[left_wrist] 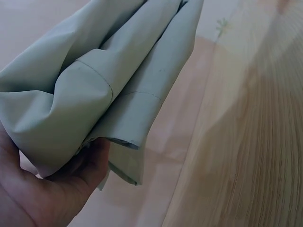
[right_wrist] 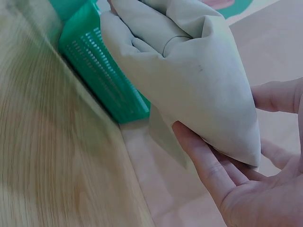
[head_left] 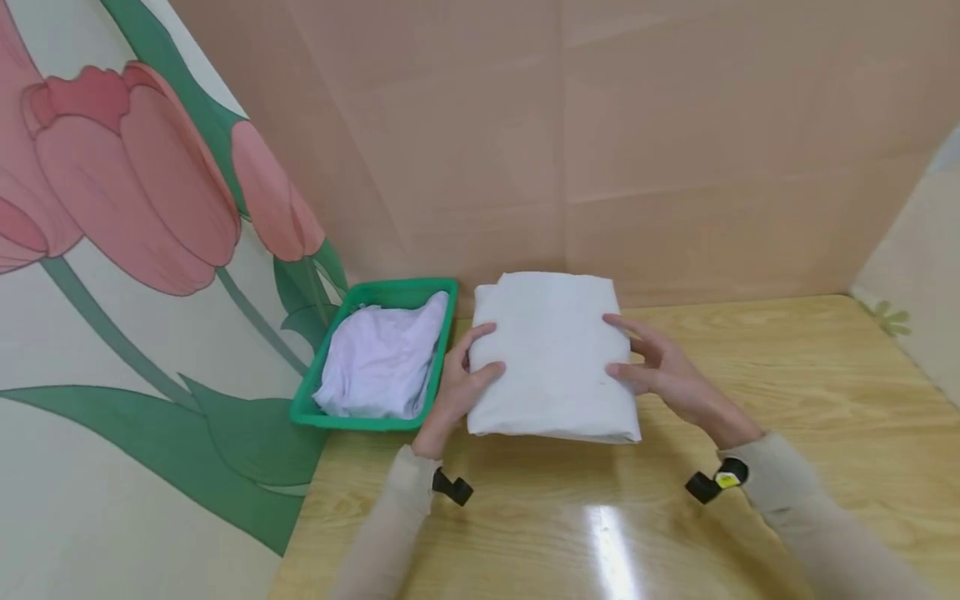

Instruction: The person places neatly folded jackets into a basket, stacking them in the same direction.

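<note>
A folded white cloth [head_left: 551,358] with several layers is held up in front of me, its shadow on the table below. My left hand [head_left: 459,379] grips its left side, thumb on the upper face. On the opposite side my right hand [head_left: 675,379] holds it, with thumb and a finger along the edge. In the left wrist view the stacked folds of the cloth [left_wrist: 94,80] show stitched seams, with fingers under them. The right wrist view shows the cloth [right_wrist: 199,85] between thumb and fingers, one rounded fold facing the camera.
Left of the cloth, a green plastic basket [head_left: 375,423] stands on the wooden table [head_left: 787,367]. Inside lies a pale lilac cloth [head_left: 382,358]. Behind the table hangs a brownish-pink sheet [head_left: 675,125]; a wall painted with tulips [head_left: 135,183] rises at the left.
</note>
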Demonstrator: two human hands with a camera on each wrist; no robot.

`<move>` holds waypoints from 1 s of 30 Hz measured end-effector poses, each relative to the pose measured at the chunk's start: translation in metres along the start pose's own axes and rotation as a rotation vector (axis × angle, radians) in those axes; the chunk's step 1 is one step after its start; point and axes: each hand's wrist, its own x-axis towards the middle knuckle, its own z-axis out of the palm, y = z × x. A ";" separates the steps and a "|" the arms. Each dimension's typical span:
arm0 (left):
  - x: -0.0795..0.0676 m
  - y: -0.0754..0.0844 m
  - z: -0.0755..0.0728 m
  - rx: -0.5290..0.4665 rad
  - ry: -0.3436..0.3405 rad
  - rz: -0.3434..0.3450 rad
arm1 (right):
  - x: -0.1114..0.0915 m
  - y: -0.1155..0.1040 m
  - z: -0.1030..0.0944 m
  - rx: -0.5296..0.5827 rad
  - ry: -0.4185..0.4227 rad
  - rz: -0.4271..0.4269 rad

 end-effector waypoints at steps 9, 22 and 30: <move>-0.003 0.001 -0.028 -0.028 -0.020 0.010 | 0.015 -0.002 0.020 0.044 -0.019 -0.003; -0.010 0.005 -0.065 -0.034 0.009 -0.088 | 0.041 -0.003 0.048 0.043 -0.056 -0.007; -0.009 0.012 -0.085 -0.019 0.028 -0.072 | 0.054 -0.011 0.060 0.026 -0.070 -0.015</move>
